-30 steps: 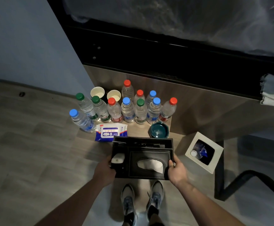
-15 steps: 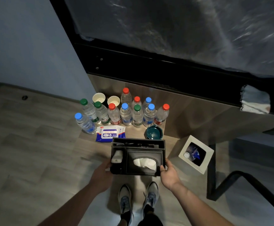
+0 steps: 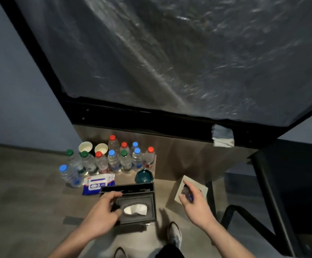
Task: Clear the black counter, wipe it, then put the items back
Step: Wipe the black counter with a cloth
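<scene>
Eleven capped water bottles (image 3: 114, 161) stand clustered on the floor with two paper cups (image 3: 85, 147) behind them. Wet-wipes pack (image 3: 97, 183): flat, just before the bottles. Green bowl (image 3: 144, 176): beside it. Black tissue-box organiser (image 3: 135, 205): left hand (image 3: 103, 214) in a closed grip on its left edge. Right hand (image 3: 196, 205): open, empty, fingers spread, over the white waste bin (image 3: 203, 189). Black table (image 3: 151, 121): above, cloth (image 3: 222, 135) on its edge.

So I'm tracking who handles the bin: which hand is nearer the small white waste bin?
Right. The right hand hovers open directly over the white waste bin, overlapping it in view. The left hand is off to its left, resting on the black tissue box.
</scene>
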A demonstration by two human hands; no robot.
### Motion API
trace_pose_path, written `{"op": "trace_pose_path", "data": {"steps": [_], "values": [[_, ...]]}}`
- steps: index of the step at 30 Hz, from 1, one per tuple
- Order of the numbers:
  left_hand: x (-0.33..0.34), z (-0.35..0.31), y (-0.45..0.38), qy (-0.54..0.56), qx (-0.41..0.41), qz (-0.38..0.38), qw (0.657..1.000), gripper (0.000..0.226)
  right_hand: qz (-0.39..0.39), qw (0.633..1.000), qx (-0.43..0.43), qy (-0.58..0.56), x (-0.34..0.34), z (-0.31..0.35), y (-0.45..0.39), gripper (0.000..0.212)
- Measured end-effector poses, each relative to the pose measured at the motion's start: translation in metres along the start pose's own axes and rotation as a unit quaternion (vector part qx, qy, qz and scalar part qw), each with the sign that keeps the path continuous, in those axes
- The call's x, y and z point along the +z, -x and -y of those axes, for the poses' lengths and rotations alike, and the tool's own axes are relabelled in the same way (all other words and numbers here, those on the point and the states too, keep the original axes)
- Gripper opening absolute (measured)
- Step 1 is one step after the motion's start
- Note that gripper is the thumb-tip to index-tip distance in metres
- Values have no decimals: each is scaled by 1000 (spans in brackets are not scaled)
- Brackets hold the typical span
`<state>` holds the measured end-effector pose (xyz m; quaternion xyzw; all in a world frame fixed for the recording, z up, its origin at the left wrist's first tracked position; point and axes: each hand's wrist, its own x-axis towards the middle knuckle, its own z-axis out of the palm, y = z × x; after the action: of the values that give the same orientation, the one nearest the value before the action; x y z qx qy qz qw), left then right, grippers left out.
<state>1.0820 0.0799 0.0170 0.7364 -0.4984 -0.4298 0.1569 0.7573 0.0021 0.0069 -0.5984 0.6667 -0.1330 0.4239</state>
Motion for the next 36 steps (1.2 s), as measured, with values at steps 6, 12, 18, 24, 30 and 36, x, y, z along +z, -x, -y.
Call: {"op": "trace_pose_path", "data": {"steps": [6, 12, 18, 24, 30, 36], "values": [[1, -87, -50, -110, 69, 29, 991, 48, -76, 992, -43, 96, -88, -15, -76, 69], [41, -174, -107, -170, 117, 15, 978, 53, -86, 965, -31, 246, -163, -60, -176, 89], [77, -223, -146, -200, 88, 29, 975, 61, -48, 933, -34, 355, -196, -85, -259, 99], [104, -251, -161, -203, 70, 8, 977, 54, -40, 922, -11, 384, -194, -100, -298, 74], [116, -272, -164, -201, 81, -24, 976, 50, -113, 918, -19, 378, -200, -111, -313, 42], [114, -276, -141, -198, 81, -25, 977, 48, -123, 940, -103, 302, -183, -112, -281, 34]]}}
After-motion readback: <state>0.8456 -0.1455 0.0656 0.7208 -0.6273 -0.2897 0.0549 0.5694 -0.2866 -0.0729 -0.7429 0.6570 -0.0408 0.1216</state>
